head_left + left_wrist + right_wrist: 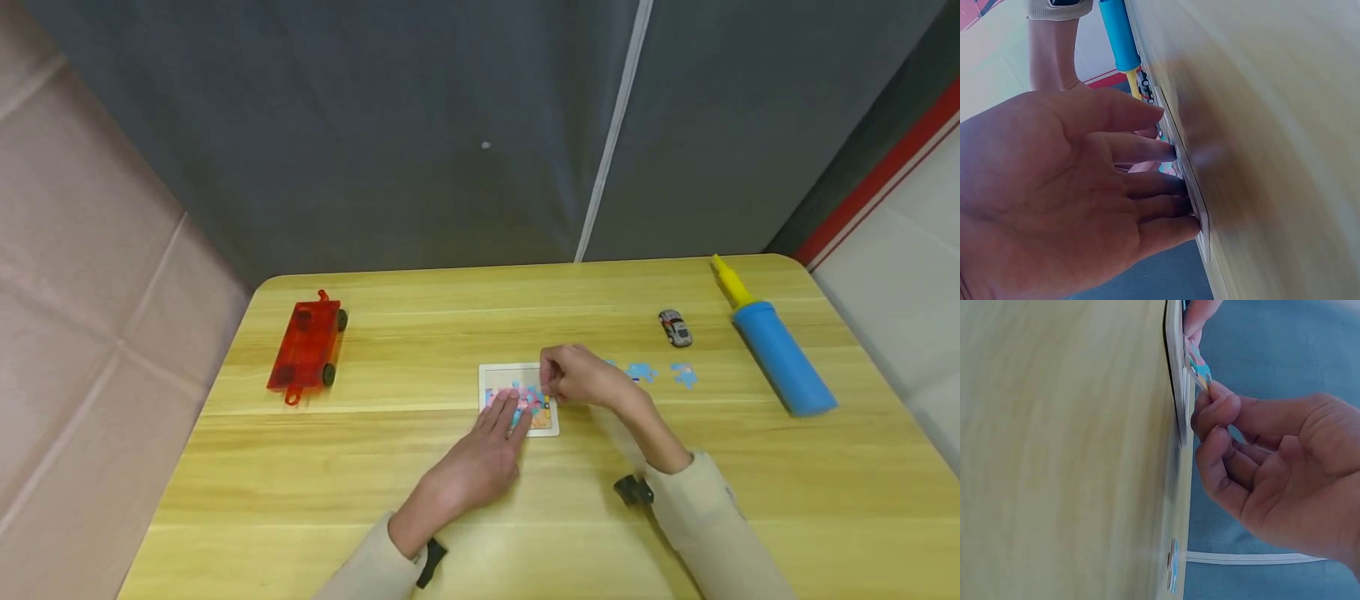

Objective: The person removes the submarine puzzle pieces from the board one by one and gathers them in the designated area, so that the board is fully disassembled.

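Note:
A small square jigsaw puzzle board (512,367) with a white border lies flat on the table, its lower part filled with colourful pieces. My left hand (483,462) rests its straight fingertips on those pieces, palm down. At the board's right edge, my right hand (581,375) pinches a puzzle piece (1199,370) between thumb and index finger. That piece is tilted up from the board in the right wrist view; the head view hides most of it. Loose blue puzzle pieces (684,375) lie right of the board, one partly behind my right hand.
A silver toy car (676,328) sits at the back right, beside a blue hand pump (783,358) with a yellow nozzle. On the left stands a translucent red toy wagon (306,343) with black wheels. A grey curtain (375,150) hangs behind the wooden table (300,475).

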Motion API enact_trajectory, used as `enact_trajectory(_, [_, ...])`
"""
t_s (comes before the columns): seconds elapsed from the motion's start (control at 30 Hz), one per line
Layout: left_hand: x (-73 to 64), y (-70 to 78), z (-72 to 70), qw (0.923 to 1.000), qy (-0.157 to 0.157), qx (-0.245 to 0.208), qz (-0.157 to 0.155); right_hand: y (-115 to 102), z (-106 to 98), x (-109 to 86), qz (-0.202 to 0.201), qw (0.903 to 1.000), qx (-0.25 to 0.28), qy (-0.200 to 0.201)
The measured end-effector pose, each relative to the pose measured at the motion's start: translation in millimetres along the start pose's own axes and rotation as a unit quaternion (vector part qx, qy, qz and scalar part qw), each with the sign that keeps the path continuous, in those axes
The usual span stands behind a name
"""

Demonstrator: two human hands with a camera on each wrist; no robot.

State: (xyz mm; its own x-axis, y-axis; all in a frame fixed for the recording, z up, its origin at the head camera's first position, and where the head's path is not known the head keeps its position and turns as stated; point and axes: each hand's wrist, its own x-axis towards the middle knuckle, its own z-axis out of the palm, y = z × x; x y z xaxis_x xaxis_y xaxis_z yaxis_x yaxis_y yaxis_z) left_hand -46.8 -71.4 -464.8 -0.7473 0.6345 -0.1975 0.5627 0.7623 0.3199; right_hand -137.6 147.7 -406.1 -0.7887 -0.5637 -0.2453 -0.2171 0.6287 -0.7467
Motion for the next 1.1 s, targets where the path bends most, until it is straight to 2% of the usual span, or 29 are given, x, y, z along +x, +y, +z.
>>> enact_trajectory(0.17, [-3.0,5.4,-6.9,0.9999,-0.011,0.006,-0.009,0.8,-3.7,-0.7,0.005,0.9997,0.005,0.024])
enact_trajectory(0.23, [-3.5,5.4,-6.8,1.0000,-0.006,-0.001,-0.004,2.8,-9.4,-3.8,0.009,0.9995,0.013,0.029])
enact_trajectory(0.27, [-4.8,8.3,-11.0,0.9999,-0.009,0.002,-0.005,4.2,-13.6,-7.4,0.010,0.9993,0.019,0.030])
enact_trajectory(0.33, [-6.3,13.0,-18.5,0.9998,-0.017,0.010,-0.006,9.9,-24.1,-17.7,0.010,0.9990,0.036,0.026])
enact_trajectory(0.4, [-6.1,12.6,-19.8,0.9998,-0.018,-0.007,-0.004,20.0,-36.1,-32.8,0.006,0.9985,0.052,0.017])
enact_trajectory(0.47, [-8.3,17.8,-28.7,0.9993,-0.033,0.007,-0.013,33.4,-49.0,-51.8,0.000,0.9977,0.067,0.004])
enact_trajectory(0.57, [-6.5,11.0,-18.9,0.9996,-0.024,-0.010,-0.012,58.3,-68.6,-82.8,-0.007,0.9967,0.081,-0.010])
enact_trajectory(0.63, [-6.4,8.9,-14.5,0.9997,-0.019,-0.007,-0.013,75.9,-80.8,-102.3,-0.001,0.9966,0.082,-0.005])
enact_trajectory(0.7, [-5.2,3.4,-6.6,0.9996,-0.010,-0.025,-0.009,91.9,-90.7,-117.3,0.016,0.9973,0.072,0.006])
enact_trajectory(0.8, [-5.0,-1.8,0.7,0.9996,0.004,-0.027,-0.006,109.0,-99.2,-131.2,0.041,0.9975,0.055,0.019])
enact_trajectory(0.9, [-5.1,-4.9,4.5,0.9991,0.016,-0.040,0.001,117.2,-101.3,-136.4,0.062,0.9968,0.046,0.020])
enact_trajectory(0.97, [-6.6,-1.6,-0.7,0.9993,0.013,-0.036,0.003,119.9,-101.0,-136.1,0.077,0.9958,0.045,0.017])
enact_trajectory(1.1, [-13.8,18.5,-31.4,0.9997,-0.020,-0.013,-0.006,125.2,-99.4,-134.0,0.090,0.9953,0.032,0.016])
